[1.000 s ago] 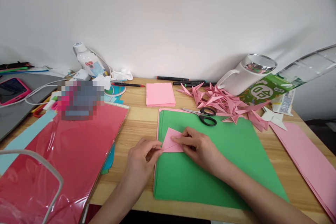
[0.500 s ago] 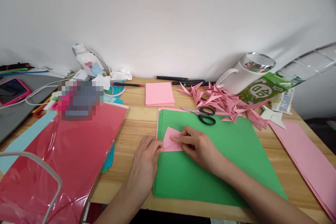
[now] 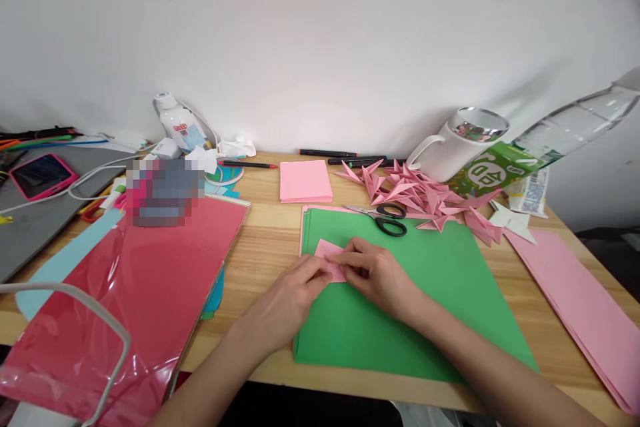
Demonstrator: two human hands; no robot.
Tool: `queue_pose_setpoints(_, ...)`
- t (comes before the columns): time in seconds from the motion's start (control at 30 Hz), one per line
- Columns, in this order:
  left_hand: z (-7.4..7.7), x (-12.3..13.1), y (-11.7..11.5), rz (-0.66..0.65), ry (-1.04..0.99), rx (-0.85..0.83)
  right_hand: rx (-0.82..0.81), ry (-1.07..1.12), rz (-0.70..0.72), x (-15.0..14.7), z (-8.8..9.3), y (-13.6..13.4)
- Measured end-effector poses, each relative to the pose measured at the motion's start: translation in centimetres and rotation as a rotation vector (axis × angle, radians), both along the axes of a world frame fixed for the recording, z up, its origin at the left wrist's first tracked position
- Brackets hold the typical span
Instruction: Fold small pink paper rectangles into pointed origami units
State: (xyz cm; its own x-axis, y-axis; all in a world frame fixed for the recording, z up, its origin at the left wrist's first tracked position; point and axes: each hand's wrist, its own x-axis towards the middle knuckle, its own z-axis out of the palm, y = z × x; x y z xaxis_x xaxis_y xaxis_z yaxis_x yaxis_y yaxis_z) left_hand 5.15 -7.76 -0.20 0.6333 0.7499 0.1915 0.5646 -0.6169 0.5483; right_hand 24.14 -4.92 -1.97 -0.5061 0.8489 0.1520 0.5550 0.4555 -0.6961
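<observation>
A small piece of pink paper (image 3: 326, 248), partly folded, lies on a stack of large green sheets (image 3: 400, 320). My left hand (image 3: 293, 297) comes over its left side, with thumb and fingers closed on the folded edge. From the right, my right hand (image 3: 377, 277) pinches the same paper with bent fingers, its index finger pointing at the middle. Both hands hide much of the fold. Just beyond, scissors with black handles (image 3: 389, 219) rest on the green stack's far edge. A pile of pink squares (image 3: 305, 181) sits farther back.
Many folded pink paper pieces (image 3: 430, 197) are heaped at the back right, beside a white mug (image 3: 445, 150), a green packet (image 3: 493, 170) and a clear bottle (image 3: 575, 120). Pink strips (image 3: 575, 313) lie right. A red sheet in plastic (image 3: 135, 293) covers the left.
My left hand has moved right and inward over the pink paper, covering more of it. My right hand stays nearly where it was. The view has shifted slightly.
</observation>
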Motion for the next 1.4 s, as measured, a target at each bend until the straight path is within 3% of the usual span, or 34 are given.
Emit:
queue_pose_setpoints(0.17,0.6,-0.3,-0.4,-0.117,0.228,0.224,-0.069,0.003,-0.044,0.1,0.6,0.1)
queue_pose_setpoints(0.33,0.3,-0.2,-0.8,-0.109,0.276,0.222,-0.143,-0.081,0.116,0.6,1.9,0.0)
queue_pose_setpoints(0.4,0.2,-0.3,-0.8,-0.105,0.253,0.227,-0.088,-0.130,0.128,0.6,2.1,-0.2)
queue_pose_setpoints(0.53,0.1,-0.4,-0.7,-0.104,0.255,0.249,0.017,-0.279,0.096,0.0,2.1,-0.5)
queue_pose_setpoints(0.77,0.5,-0.1,-1.2,-0.100,0.352,0.249,0.037,-0.488,-0.010,0.4,2.3,-1.3)
queue_pose_setpoints(0.93,0.0,0.2,-1.4,-0.089,0.384,0.350,0.080,-0.456,-0.034,2.0,2.2,-2.1)
queue_pose_setpoints(1.07,-0.3,0.6,-1.1,-0.120,0.419,0.480,-0.029,-0.312,0.011,2.8,2.2,-1.2)
queue_pose_setpoints(1.23,-0.6,0.5,-0.5,-0.216,0.417,0.566,-0.023,-0.015,-0.175,2.3,2.0,1.2)
queue_pose_setpoints(1.4,-0.9,-0.5,-0.8,-0.153,0.386,0.532,-0.126,-0.075,-0.164,1.2,1.4,2.1)
